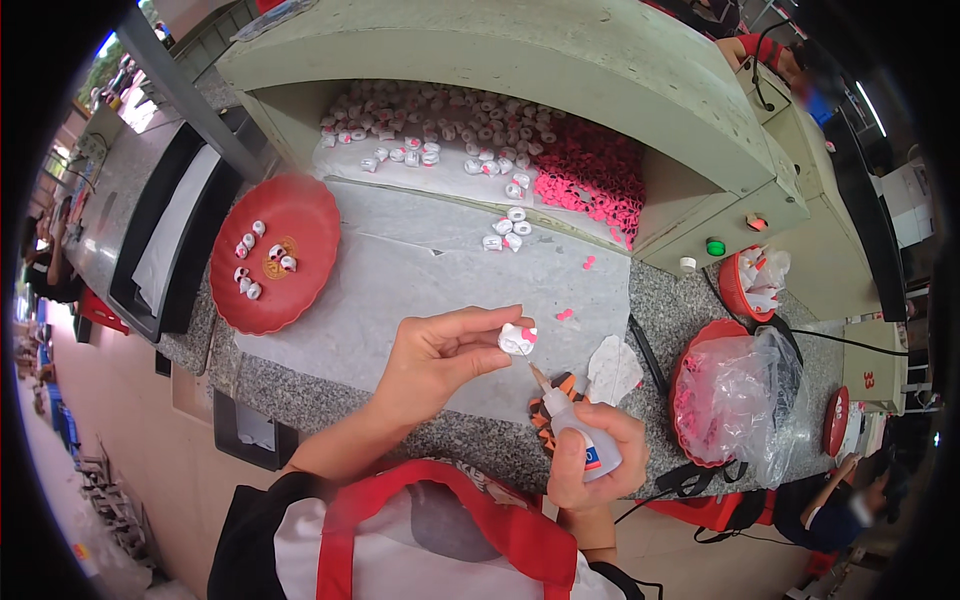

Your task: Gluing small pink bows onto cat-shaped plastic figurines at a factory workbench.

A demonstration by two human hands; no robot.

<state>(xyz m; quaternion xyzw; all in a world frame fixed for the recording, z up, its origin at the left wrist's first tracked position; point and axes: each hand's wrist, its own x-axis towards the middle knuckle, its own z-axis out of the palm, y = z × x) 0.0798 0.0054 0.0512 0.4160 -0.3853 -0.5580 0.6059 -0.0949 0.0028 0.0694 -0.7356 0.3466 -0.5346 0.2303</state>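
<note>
Between the thumb and fingers of my left hand [440,355] is a small white cat-head figure [513,342] with a pink bow at its right side. My right hand [605,450] is wrapped round a translucent squeeze bottle [566,412]. The bottle tilts up to the left, and its thin nozzle tip is close to the figure's lower edge; I cannot tell if they touch. A white sheet [390,290] lies under both hands. On it, beyond my hands, are two loose pink bows [565,315] and a few white pieces [513,228].
A red scalloped plate [245,300] with several figures lies left. Ahead, a pale open-fronted cabinet [480,60] shelters many white pieces and a pile of pink bows [590,180]. To the right are a bag-covered red tray [690,370], a red tub [735,290] and a black-orange object [541,425].
</note>
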